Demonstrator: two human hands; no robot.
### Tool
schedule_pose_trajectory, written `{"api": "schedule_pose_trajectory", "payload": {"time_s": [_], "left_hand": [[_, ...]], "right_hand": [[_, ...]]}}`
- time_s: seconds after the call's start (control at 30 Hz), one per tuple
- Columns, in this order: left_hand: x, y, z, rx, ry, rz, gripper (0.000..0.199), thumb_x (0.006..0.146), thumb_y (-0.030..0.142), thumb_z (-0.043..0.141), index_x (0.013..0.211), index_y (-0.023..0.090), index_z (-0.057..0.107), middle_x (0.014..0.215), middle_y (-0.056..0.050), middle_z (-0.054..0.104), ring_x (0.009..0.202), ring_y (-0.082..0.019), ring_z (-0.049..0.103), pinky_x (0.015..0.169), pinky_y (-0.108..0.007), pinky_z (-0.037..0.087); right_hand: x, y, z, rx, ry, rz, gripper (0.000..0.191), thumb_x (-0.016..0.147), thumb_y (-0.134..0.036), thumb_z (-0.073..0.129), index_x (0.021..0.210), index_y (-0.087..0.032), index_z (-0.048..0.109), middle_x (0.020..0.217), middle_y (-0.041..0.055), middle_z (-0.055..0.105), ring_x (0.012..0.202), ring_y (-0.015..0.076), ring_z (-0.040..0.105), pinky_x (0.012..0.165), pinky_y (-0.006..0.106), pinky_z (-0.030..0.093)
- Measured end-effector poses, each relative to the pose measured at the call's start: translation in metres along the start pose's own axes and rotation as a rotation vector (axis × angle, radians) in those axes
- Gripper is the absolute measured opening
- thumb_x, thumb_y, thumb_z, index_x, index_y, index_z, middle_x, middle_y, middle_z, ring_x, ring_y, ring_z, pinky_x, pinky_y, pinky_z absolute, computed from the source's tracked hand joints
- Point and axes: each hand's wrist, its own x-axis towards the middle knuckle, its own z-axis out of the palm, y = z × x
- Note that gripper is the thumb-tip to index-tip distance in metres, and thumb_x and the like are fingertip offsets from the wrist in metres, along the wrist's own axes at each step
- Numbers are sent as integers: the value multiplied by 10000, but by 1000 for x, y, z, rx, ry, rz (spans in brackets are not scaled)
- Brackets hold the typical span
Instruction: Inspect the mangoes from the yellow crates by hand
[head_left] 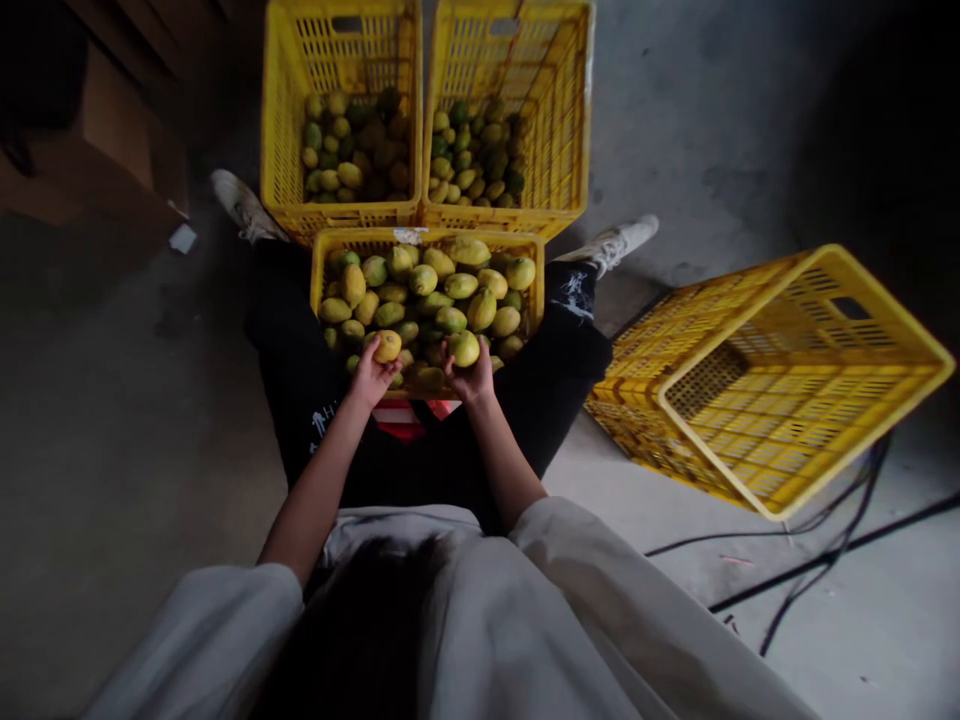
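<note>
My left hand (371, 378) holds a yellow-orange lemon (387, 347) in its fingers. In my right hand (472, 375) there is a rounder, yellow-green lemon (463, 349). Both hands are over the near side of a yellow plastic crate (316, 290) that sits between my legs. Inside it lies a heap of lemons (460, 286), some yellow and others greenish. The undersides of both held fruits are hidden by my palms.
Two taller yellow crates, a left one (268, 120) and a right one (583, 120), stand beyond, each partly filled with lemons. Another yellow crate (757, 440) is on my right. Black cables (832, 555) cross the floor near it. Cardboard boxes (120, 140) stand at the far left.
</note>
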Motion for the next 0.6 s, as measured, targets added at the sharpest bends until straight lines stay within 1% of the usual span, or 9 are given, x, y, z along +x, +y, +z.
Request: {"api": "schedule_pose_trajectory", "payload": {"time_s": [0.03, 0.07, 0.1, 0.2, 0.27, 0.33, 0.4, 0.5, 0.6], "left_hand": [[0, 0, -1, -5, -11, 4, 239, 946, 330, 756, 1154, 227, 697, 815, 12, 714, 612, -116, 653, 577, -202, 512], [0, 0, -1, -7, -17, 5, 244, 944, 334, 745, 1161, 235, 694, 828, 13, 718, 612, -120, 656, 582, -212, 521], [0, 1, -1, -8, -18, 5, 237, 947, 342, 730, 1156, 237, 692, 835, 11, 722, 614, -125, 659, 581, -218, 524], [0, 1, 0, -2, 3, -6, 164, 998, 349, 644, 1074, 209, 681, 807, -9, 722, 613, -134, 657, 552, -213, 503], [-1, 2, 1, -4, 9, -5, 157, 1034, 309, 573, 1042, 194, 680, 788, -17, 721, 626, -132, 660, 549, -199, 498], [-3, 2, 2, -10, -4, 11, 188, 1045, 259, 533, 1091, 196, 703, 810, -16, 737, 664, -131, 680, 579, -193, 520], [-5, 2, 2, -4, -39, 17, 260, 1051, 248, 511, 1184, 207, 731, 841, -16, 751, 687, -133, 689, 593, -195, 529], [-7, 1, 2, 35, -91, -34, 365, 1079, 291, 454, 1299, 210, 735, 864, -38, 767, 671, -159, 686, 576, -228, 531], [-6, 0, 2, 43, -82, -86, 390, 1093, 309, 464, 1356, 174, 718, 906, -78, 793, 689, -184, 708, 590, -253, 553]], "right_hand": [[0, -1, -1, -13, -11, 17, 222, 1014, -437, 710, 1142, -258, 690, 821, -6, 796, 722, 166, 790, 464, 165, 577], [0, -1, -1, -29, -24, 13, 233, 1003, -421, 722, 1171, -264, 690, 826, -8, 797, 718, 165, 789, 446, 158, 557], [0, 0, -1, -47, -38, -10, 238, 997, -400, 723, 1195, -273, 689, 842, -10, 800, 733, 168, 794, 462, 165, 568], [0, 4, 0, -114, -92, -116, 244, 996, -344, 688, 1238, -317, 680, 944, -27, 817, 833, 172, 815, 611, 229, 658], [0, 7, 0, -153, -110, -148, 229, 991, -334, 682, 1220, -332, 670, 970, -48, 815, 841, 164, 813, 671, 256, 672], [1, 8, 0, -180, -101, -123, 184, 989, -374, 703, 1154, -301, 666, 928, -42, 810, 799, 166, 800, 656, 255, 656], [1, 7, 0, -195, -97, -74, 199, 1012, -440, 695, 1100, -264, 671, 885, -12, 807, 763, 173, 781, 609, 245, 626], [-1, 5, 0, -180, -111, -28, 283, 1101, -474, 558, 1128, -231, 701, 922, 22, 820, 768, 169, 760, 588, 233, 596], [-4, 5, 2, -160, -113, -26, 307, 1126, -428, 482, 1192, -244, 719, 926, 7, 815, 757, 172, 749, 592, 249, 597]]}}
